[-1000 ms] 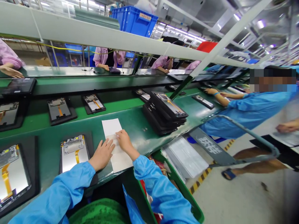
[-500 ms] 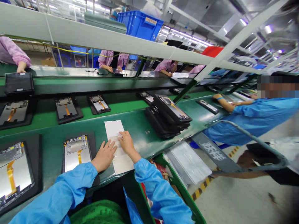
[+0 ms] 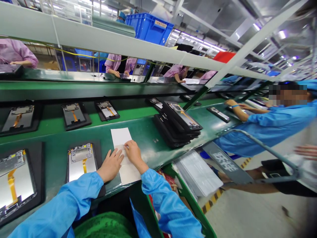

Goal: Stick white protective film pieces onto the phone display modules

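As my left hand [image 3: 110,164] and right hand [image 3: 133,153] rest open on a white paper sheet [image 3: 121,138], neither seems to grip it.

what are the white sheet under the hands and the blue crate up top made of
The thin white rectangular sheet looks like matte paper, perhaps film: flat, dull. The blue ribbed crate looks like moulded plastic, from its even sheen.

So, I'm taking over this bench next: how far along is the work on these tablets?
Looks done, going by position: the stacked tablets on the green belt. In hand: the left hand and right hand rest on a white sheet. Left, it seems: the open tablets in black trays.
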`<state>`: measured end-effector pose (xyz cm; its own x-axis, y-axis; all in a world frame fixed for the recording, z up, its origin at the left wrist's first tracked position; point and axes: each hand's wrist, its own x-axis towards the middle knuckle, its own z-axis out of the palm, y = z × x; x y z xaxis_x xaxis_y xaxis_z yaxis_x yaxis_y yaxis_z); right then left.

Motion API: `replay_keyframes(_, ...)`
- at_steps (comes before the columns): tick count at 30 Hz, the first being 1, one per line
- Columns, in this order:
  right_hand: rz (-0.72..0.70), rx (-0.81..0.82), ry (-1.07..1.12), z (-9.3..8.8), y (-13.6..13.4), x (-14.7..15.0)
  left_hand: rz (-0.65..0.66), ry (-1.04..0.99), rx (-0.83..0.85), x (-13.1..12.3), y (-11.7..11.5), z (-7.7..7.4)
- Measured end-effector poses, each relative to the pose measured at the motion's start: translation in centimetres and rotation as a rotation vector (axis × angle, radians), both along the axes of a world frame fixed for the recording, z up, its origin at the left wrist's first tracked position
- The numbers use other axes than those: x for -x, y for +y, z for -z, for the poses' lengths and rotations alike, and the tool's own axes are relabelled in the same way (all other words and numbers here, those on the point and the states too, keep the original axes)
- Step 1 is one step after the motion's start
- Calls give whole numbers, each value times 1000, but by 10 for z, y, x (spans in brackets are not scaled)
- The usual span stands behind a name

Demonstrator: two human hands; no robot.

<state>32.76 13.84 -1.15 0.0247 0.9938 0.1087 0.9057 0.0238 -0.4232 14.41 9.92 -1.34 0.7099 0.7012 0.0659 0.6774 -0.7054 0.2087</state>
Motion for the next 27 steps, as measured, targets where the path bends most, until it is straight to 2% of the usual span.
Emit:
replay_keyframes(21, 18, 103, -112, -1, 15, -3, -3, -12, -1, 0, 0, 0)
replay_keyframes(27, -62, 46, -169, 2, 8, 0, -6, -12, -3, -1, -1, 0)
